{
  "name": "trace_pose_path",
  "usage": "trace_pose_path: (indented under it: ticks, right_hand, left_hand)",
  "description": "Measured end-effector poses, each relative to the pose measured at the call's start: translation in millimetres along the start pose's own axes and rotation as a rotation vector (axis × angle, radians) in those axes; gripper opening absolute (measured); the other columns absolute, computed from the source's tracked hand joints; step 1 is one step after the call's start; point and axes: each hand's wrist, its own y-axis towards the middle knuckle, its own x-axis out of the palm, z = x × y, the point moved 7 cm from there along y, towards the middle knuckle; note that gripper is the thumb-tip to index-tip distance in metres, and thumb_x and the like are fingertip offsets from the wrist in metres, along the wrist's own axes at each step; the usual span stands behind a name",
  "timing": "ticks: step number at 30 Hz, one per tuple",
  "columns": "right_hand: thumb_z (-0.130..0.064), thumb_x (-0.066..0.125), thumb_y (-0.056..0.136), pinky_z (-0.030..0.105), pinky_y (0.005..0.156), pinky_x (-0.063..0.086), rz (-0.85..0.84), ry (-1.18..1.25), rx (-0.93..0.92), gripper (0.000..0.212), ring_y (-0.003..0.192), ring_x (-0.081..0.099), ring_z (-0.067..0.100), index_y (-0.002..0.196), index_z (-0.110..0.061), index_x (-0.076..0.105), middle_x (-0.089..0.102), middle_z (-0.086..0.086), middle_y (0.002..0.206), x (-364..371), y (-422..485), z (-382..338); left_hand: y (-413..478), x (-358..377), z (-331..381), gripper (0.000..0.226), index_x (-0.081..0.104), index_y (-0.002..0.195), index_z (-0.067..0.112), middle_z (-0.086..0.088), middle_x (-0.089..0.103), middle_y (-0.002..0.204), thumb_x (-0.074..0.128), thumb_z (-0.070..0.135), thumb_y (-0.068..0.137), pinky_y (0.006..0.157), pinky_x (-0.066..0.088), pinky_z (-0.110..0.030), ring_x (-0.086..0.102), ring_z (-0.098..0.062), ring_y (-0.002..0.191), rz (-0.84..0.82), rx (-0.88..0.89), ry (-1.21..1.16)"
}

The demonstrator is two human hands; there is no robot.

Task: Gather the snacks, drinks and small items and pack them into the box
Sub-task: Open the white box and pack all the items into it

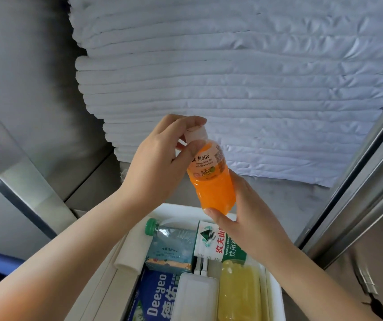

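Note:
An orange juice bottle [213, 179] with a white cap is held upright above the white box [275, 288]. My left hand [155, 163] grips its cap and neck, and my right hand [250, 212] holds its base from below. Inside the box lie a green-capped water bottle [172, 237], a white and green labelled water bottle [211, 242], a yellow drink pouch [239, 293], a blue Deeyeo pack [160, 297], a white flat case [195, 297] and a folded white cloth [132, 249].
A tall stack of folded white linen [232, 77] fills the metal shelf behind the box. Metal frame rails run at the left [23, 193] and right [357, 200]. A hinge [368, 283] shows at the lower right.

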Motion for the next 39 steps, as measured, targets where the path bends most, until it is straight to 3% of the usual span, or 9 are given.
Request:
trace_pose_path:
  ticks: [3, 5, 16, 20, 22, 27, 32, 35, 39]
  right_hand:
    - [-0.062, 0.058, 0.078, 0.007, 0.07, 0.04, -0.032, 0.035, 0.018, 0.063, 0.101, 0.048, -0.013, 0.131, -0.052, 0.026, 0.045, -0.029, 0.117, -1, -1, 2]
    - [-0.055, 0.068, 0.075, 0.009, 0.075, 0.042, -0.067, 0.104, 0.054, 0.062, 0.102, 0.05, -0.013, 0.126, -0.056, 0.032, 0.049, -0.03, 0.118, -4, -1, 7]
    - [-0.033, 0.086, 0.061, 0.03, 0.096, 0.047, -0.256, 0.206, 0.155, 0.066, 0.107, 0.055, -0.008, 0.117, -0.043, 0.053, 0.061, -0.023, 0.113, -14, -4, 16]
    - [-0.031, 0.087, 0.06, 0.026, 0.098, 0.044, -0.296, 0.092, 0.104, 0.073, 0.109, 0.05, -0.009, 0.118, -0.052, 0.049, 0.054, -0.026, 0.115, -16, -4, 10]
    - [-0.029, 0.086, 0.062, 0.02, 0.095, 0.042, -0.36, 0.024, 0.033, 0.073, 0.108, 0.049, -0.008, 0.12, -0.055, 0.049, 0.052, -0.028, 0.112, -12, -4, 3]
    - [-0.023, 0.086, 0.062, 0.012, 0.087, 0.042, -0.509, -0.058, -0.093, 0.071, 0.106, 0.05, -0.007, 0.116, -0.056, 0.054, 0.051, -0.027, 0.11, -6, -2, -14]
    - [-0.02, 0.082, 0.065, 0.015, 0.086, 0.042, -0.618, -0.099, -0.171, 0.066, 0.106, 0.051, -0.008, 0.116, -0.052, 0.056, 0.053, -0.028, 0.113, 2, 0, -30]
    - [-0.021, 0.081, 0.065, 0.012, 0.089, 0.038, -0.664, -0.077, -0.174, 0.061, 0.107, 0.051, -0.009, 0.114, -0.049, 0.059, 0.056, -0.027, 0.113, 5, 3, -36]
    - [-0.014, 0.082, 0.065, 0.016, 0.088, 0.041, -0.737, -0.073, -0.177, 0.061, 0.109, 0.051, -0.007, 0.112, -0.046, 0.061, 0.057, -0.026, 0.115, 13, 3, -44]
  left_hand:
    - [-8, -3, 0, 0.031, 0.057, 0.121, 0.024, 0.018, 0.051, 0.109, 0.055, 0.026, 0.09, 0.076, 0.047, -0.011, 0.054, 0.0, 0.092, -0.005, -0.016, -0.004]
    - [-13, -4, -3, 0.028, 0.058, 0.116, 0.026, 0.02, 0.052, 0.107, 0.058, 0.026, 0.088, 0.074, 0.046, -0.008, 0.054, 0.002, 0.093, -0.025, -0.052, -0.058]
    - [-36, -11, -9, 0.03, 0.058, 0.089, 0.042, 0.018, 0.061, 0.092, 0.07, 0.054, 0.065, 0.063, 0.052, -0.016, 0.065, -0.004, 0.081, -0.281, -0.209, -0.222]
    - [-56, -11, -21, 0.042, 0.057, 0.088, 0.041, 0.015, 0.066, 0.091, 0.074, 0.057, 0.054, 0.061, 0.058, -0.031, 0.068, -0.009, 0.08, -0.522, -0.338, -0.211]
    - [-73, -10, -24, 0.047, 0.054, 0.088, 0.042, 0.02, 0.065, 0.092, 0.075, 0.059, 0.05, 0.058, 0.057, -0.027, 0.068, -0.008, 0.077, -0.671, -0.367, -0.132]
    - [-116, -5, -24, 0.045, 0.053, 0.085, 0.045, 0.025, 0.062, 0.094, 0.084, 0.048, 0.053, 0.064, 0.048, -0.011, 0.065, -0.001, 0.079, -0.881, -0.451, -0.147]
    - [-146, -5, -22, 0.038, 0.058, 0.086, 0.044, 0.02, 0.066, 0.093, 0.085, 0.03, 0.063, 0.073, 0.052, -0.016, 0.068, -0.004, 0.081, -0.935, -0.548, -0.326]
    - [-153, -8, -18, 0.035, 0.06, 0.089, 0.042, 0.019, 0.063, 0.097, 0.083, 0.027, 0.068, 0.074, 0.053, -0.015, 0.066, -0.003, 0.085, -0.891, -0.45, -0.332]
    - [-156, -13, 2, 0.022, 0.061, 0.095, 0.037, 0.019, 0.057, 0.1, 0.075, 0.039, 0.077, 0.074, 0.05, -0.013, 0.062, 0.0, 0.087, -0.857, -0.121, -0.225]
